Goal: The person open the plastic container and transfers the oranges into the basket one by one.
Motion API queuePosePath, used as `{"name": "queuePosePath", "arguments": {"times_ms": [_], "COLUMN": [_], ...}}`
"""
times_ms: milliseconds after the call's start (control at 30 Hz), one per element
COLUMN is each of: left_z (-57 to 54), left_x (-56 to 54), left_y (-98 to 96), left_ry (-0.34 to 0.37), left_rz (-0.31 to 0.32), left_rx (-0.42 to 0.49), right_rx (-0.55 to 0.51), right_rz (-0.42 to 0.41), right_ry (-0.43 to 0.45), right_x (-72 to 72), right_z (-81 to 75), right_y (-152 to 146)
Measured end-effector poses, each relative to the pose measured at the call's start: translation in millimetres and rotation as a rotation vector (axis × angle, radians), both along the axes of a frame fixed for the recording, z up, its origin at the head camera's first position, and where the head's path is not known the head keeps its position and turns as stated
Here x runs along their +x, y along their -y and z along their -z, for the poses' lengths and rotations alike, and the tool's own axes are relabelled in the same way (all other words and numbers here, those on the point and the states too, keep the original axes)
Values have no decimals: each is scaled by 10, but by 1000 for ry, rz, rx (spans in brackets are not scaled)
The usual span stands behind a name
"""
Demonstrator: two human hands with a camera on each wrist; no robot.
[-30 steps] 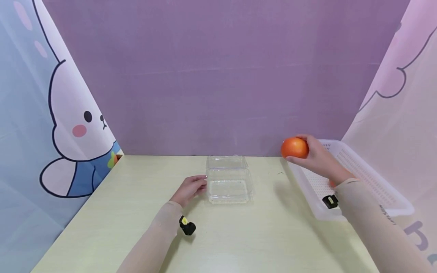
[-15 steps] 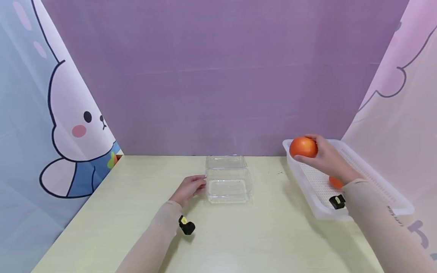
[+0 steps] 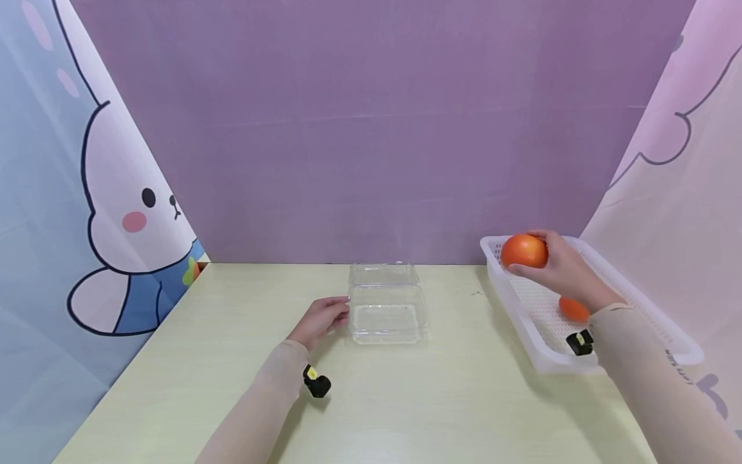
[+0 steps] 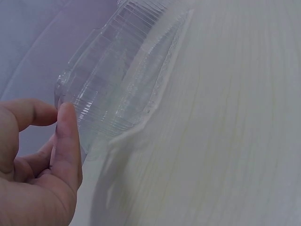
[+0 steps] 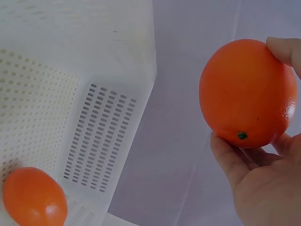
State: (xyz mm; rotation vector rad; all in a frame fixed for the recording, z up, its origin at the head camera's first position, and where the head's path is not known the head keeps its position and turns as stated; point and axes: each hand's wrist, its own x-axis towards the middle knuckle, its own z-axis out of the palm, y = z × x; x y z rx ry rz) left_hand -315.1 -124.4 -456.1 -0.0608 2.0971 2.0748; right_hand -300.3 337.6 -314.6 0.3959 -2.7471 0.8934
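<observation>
In the head view my right hand (image 3: 565,267) grips an orange (image 3: 524,252) above the far end of a white perforated plastic basket (image 3: 542,351). Its green stem mark shows in the right wrist view, where thumb and fingers of the right hand (image 5: 268,188) span the orange (image 5: 247,92). A second orange-coloured fruit (image 3: 572,309) lies in the basket, partly behind the right wrist in the head view. My left hand (image 3: 321,320) is at the left side of a clear plastic clamshell box (image 3: 387,316) with its lid raised. Up close, left thumb and finger pinch the box's edge (image 4: 63,96).
The pale wooden table (image 3: 406,406) ends at a purple backdrop (image 3: 377,129). Printed cloth walls stand left (image 3: 35,193) and right (image 3: 695,225), the right one close beside the basket. Black wrist cameras (image 3: 317,382) hang below both sleeves.
My right hand has carried the orange to the right, from beside the basket's far left corner to over the basket. More of the fruit inside now shows. The left hand stays put.
</observation>
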Motion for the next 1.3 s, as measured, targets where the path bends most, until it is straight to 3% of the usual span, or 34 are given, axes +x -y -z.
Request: {"name": "queuePosePath", "arguments": {"times_ms": [1300], "left_z": [17], "left_x": [-16], "left_y": [20], "left_ry": [1], "left_rz": [7], "left_rx": [10], "right_rx": [62], "right_rz": [22], "right_ry": [182], "right_x": [-132], "right_z": [127], "right_y": [-323]}}
